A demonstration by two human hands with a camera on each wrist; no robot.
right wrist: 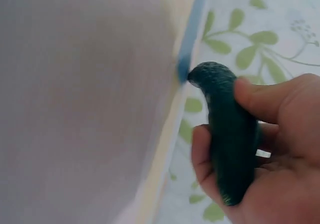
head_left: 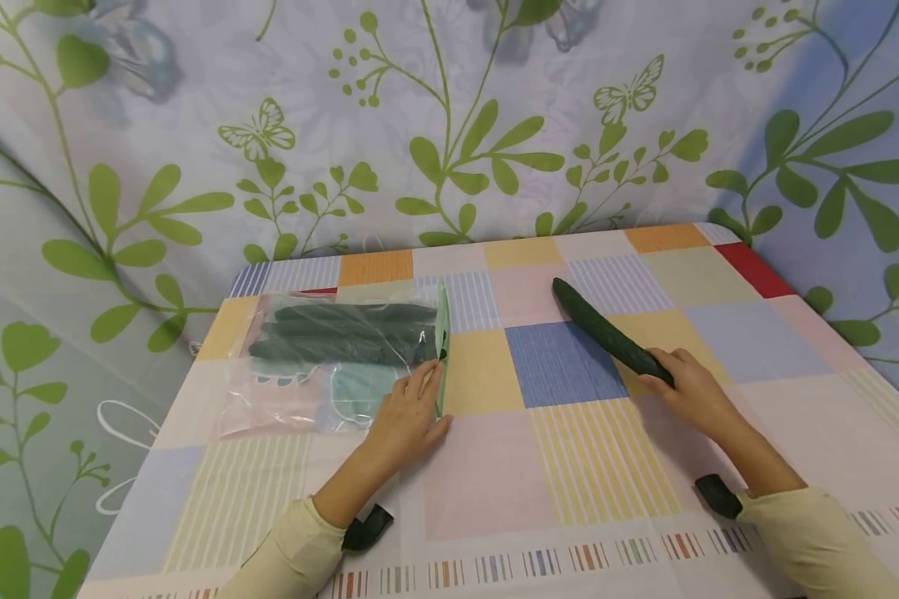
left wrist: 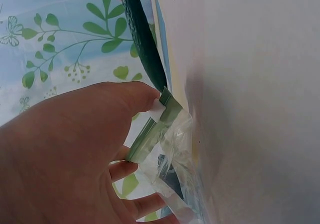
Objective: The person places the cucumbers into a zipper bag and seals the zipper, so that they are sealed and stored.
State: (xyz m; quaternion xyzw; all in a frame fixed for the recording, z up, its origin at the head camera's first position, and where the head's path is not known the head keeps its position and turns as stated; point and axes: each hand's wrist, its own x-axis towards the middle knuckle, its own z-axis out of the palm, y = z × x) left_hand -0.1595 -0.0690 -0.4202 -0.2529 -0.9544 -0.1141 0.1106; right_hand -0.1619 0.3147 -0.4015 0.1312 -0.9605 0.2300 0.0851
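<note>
A clear zip bag (head_left: 277, 408) with a green top strip (left wrist: 145, 140) lies flat on the left part of the table, with dark green cucumbers (head_left: 345, 343) inside it. At its open-side edge is my left hand (head_left: 408, 420); in the left wrist view the thumb and a finger pinch the green strip beside a white slider (left wrist: 157, 110). My right hand (head_left: 685, 387) grips one loose cucumber (head_left: 603, 331) by its near end. This cucumber slants away to the far left, its far tip pointing toward the back of the table. The right wrist view shows thumb and fingers curled round the cucumber (right wrist: 230, 139).
A patchwork-print cloth (head_left: 487, 474) covers the table. Close behind it hangs a leaf-and-butterfly curtain (head_left: 449, 125), which also runs down both sides. White cord loops (head_left: 123, 424) hang at the left side. Dark wrist-worn pieces (head_left: 367, 528) show at both sleeves.
</note>
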